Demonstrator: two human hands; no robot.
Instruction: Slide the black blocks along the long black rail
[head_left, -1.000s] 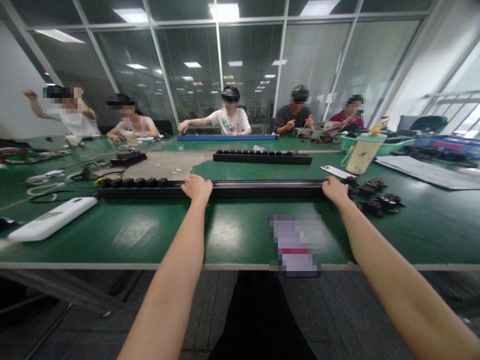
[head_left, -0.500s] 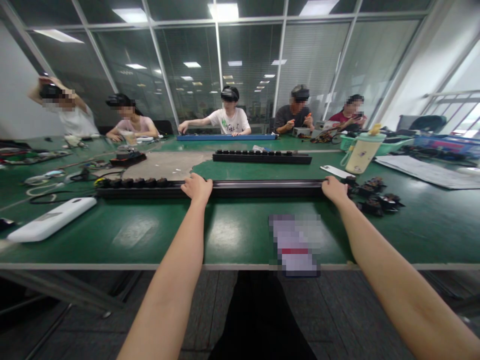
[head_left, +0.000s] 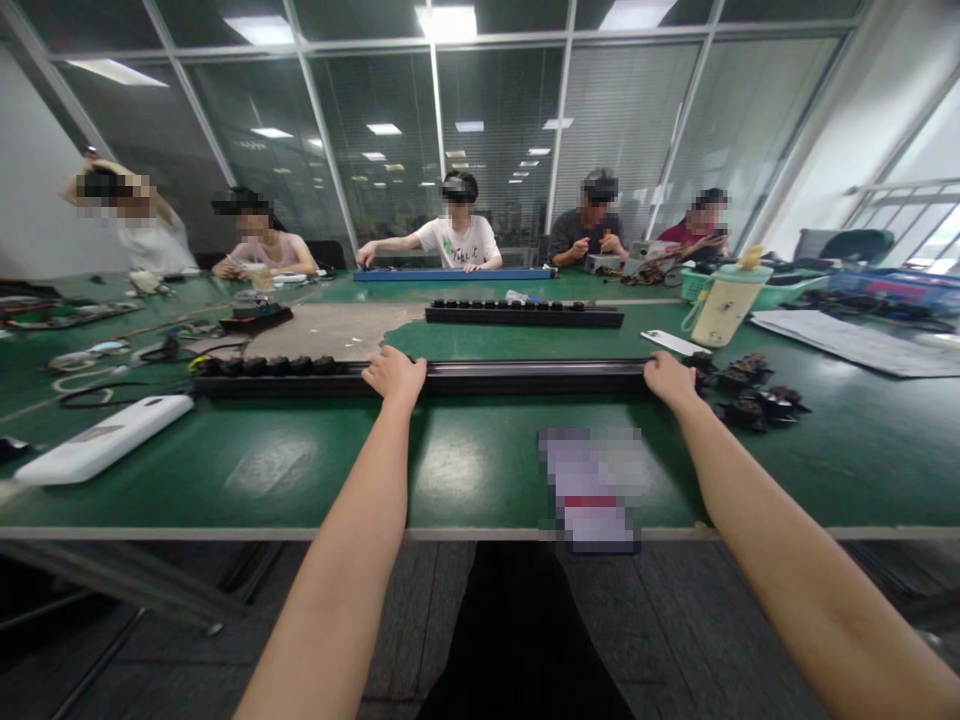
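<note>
A long black metal rail (head_left: 532,378) lies crosswise on the green table. Several black sockets (head_left: 289,366) sit in a row along its left part; the stretch between my hands shows a bare, shiny channel. My left hand (head_left: 396,377) is closed around the rail near its middle, thumb on the near side. At the rail's right end, my right hand (head_left: 670,380) grips it, with the fingertips hidden behind. Just beyond the right hand lies a pile of loose black socket pieces (head_left: 761,405).
A blurred-out phone (head_left: 589,490) lies at the table's front edge, and a white power bank (head_left: 105,440) at left. Behind are a second black rail (head_left: 525,316), a white phone (head_left: 675,343) and a cream tumbler (head_left: 729,310). Several people sit across the table (head_left: 337,470).
My hands and the rail stay in place. Across the table, the person at far left lowers their head and arms slightly, and others shift their hands a little.
</note>
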